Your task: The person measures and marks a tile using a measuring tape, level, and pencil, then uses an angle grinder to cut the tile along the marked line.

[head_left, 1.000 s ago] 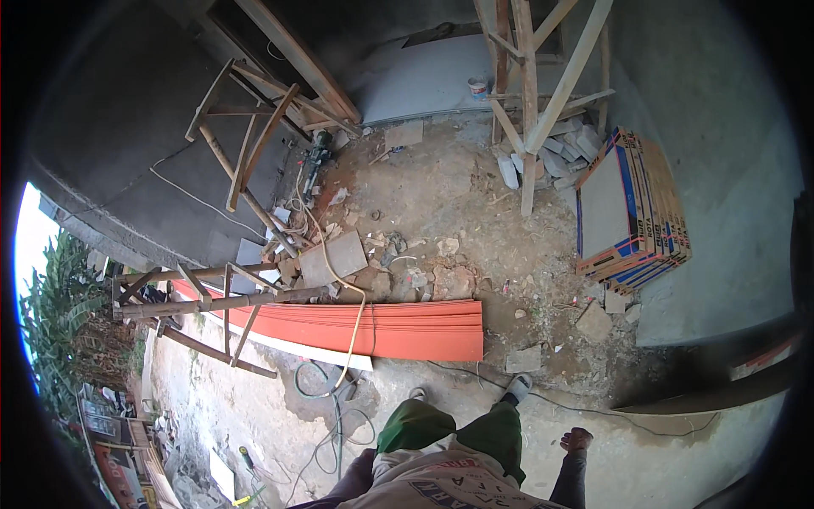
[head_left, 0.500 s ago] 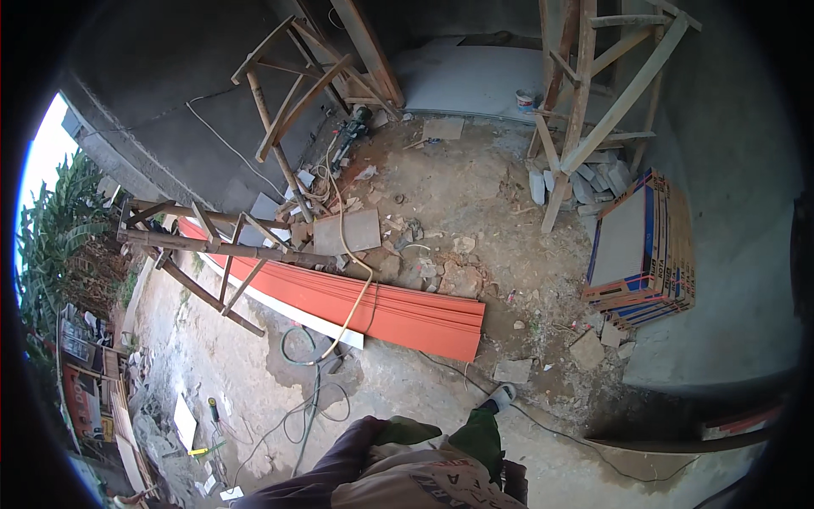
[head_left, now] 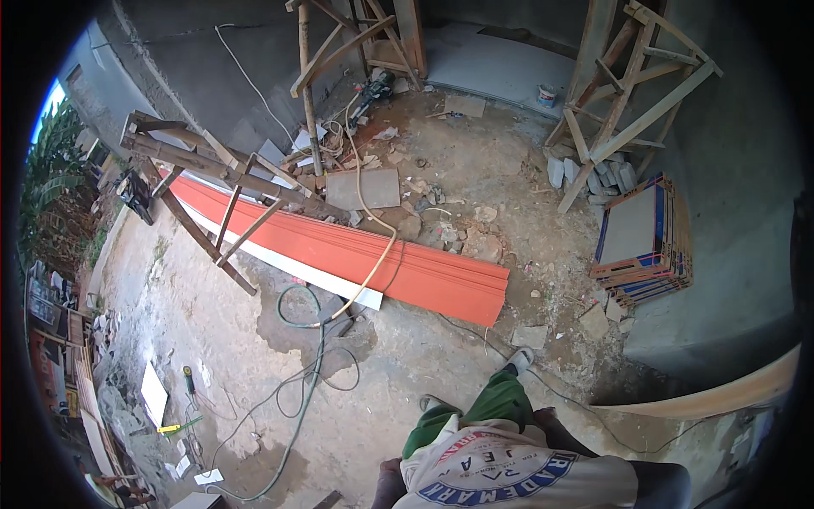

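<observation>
Left hand [head_left: 389, 467] and right hand [head_left: 545, 416] hang beside the shirt [head_left: 526, 475].
I can't tell if either grip is clenched; ahead, a hose [head_left: 384, 255] crosses orange panels [head_left: 441, 280].

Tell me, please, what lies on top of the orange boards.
A hose crosses over the boards. A wooden frame blocks part of their left end, so anything lying behind its bars is hidden.

Clearance existed over the floor [head_left: 386, 365] between the left hand [head_left: 390, 466] and orange panels [head_left: 415, 273]. A green hose [head_left: 320, 348] bounded it leftward. A wooden trestle [head_left: 199, 165] obstructed the panels' left end.
</observation>
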Demonstrator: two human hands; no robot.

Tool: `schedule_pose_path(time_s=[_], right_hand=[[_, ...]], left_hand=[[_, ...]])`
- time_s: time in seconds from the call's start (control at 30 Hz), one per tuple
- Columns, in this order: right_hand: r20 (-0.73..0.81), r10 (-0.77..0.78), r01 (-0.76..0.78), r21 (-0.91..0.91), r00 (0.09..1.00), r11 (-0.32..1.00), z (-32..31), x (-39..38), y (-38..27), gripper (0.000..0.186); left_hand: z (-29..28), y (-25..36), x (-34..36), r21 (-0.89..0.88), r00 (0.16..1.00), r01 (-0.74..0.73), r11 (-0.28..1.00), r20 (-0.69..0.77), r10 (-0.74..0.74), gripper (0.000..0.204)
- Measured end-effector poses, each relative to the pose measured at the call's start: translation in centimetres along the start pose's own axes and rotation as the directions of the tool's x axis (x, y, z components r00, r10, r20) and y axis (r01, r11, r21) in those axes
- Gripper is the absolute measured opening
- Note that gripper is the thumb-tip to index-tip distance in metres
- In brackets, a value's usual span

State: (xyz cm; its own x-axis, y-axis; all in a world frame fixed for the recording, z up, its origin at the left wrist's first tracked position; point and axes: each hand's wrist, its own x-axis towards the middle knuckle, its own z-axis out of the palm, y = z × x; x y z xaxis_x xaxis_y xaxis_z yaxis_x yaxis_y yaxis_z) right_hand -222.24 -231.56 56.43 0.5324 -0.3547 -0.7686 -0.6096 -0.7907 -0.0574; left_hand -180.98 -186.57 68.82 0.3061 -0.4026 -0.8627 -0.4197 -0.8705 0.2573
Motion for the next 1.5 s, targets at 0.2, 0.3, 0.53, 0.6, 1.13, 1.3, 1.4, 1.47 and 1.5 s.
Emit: schedule_pose_path(time_s=[0.2, 0.3, 0.53, 0.6, 1.13, 1.3, 1.4, 1.47, 1.5], right_hand=[[-0.186, -0.116, 0.127, 0.049, 0.976, 0.991, -8.8, 11.6, -6.0, 0.028], [-0.223, -0.197, 0.237, 0.173, 0.955, 0.956, -17.1, 15.4, -6.8, 0.029], [0.079, -0.105, 0.074, 0.329, 0.991, 0.941, -29.9, 19.7, -25.6, 0.029], [0.102, -0.122, 0.088, 0.292, 0.987, 0.952, -31.8, 21.9, -29.6, 0.029], [0.453, -0.502, 0.671, -0.575, 0.737, 0.467, -55.4, 46.4, -74.9, 0.032], [0.111, -0.415, 0.331, 0.434, 0.903, 0.838, -57.3, 43.1, -100.6, 0.021], [0.089, -0.502, 0.439, 0.372, 0.860, 0.818, -60.3, 44.2, -112.0, 0.024], [0.093, -0.502, 0.441, 0.363, 0.860, 0.821, -59.4, 43.5, -119.3, 0.024], [0.107, -0.508, 0.442, 0.364, 0.854, 0.820, -59.1, 43.2, -123.3, 0.023]], left_hand=[[7.8, -10.3, -0.3, -0.077, 0.927, 0.257, 0.963, -0.262, -0.268, 0.048], [2.5, -11.8, 3.2, -0.275, 0.921, 0.315, 0.908, -0.144, -0.363, 0.043], [3.5, -12.7, -1.4, -0.932, 0.743, 0.056, 0.357, -0.200, -0.639, 0.021], [3.1, -12.6, -2.0, -0.699, 0.780, 0.164, 0.696, -0.340, -0.526, 0.024], [-13.8, -26.9, -0.7, -0.895, 0.563, 0.314, 0.318, -0.093, -0.821, 0.025], [-14.2, -36.5, 3.4, -0.981, 0.439, 0.147, 0.126, -0.050, -0.897, 0.030], [-19.7, -43.0, 7.9, -0.954, 0.648, 0.235, 0.187, 0.011, -0.762, 0.032], [-21.6, -48.5, 8.0, -0.943, 0.677, 0.259, 0.208, 0.024, -0.736, 0.033], [-22.1, -51.7, 7.6, -0.932, 0.679, 0.270, 0.241, 0.007, -0.734, 0.033]])
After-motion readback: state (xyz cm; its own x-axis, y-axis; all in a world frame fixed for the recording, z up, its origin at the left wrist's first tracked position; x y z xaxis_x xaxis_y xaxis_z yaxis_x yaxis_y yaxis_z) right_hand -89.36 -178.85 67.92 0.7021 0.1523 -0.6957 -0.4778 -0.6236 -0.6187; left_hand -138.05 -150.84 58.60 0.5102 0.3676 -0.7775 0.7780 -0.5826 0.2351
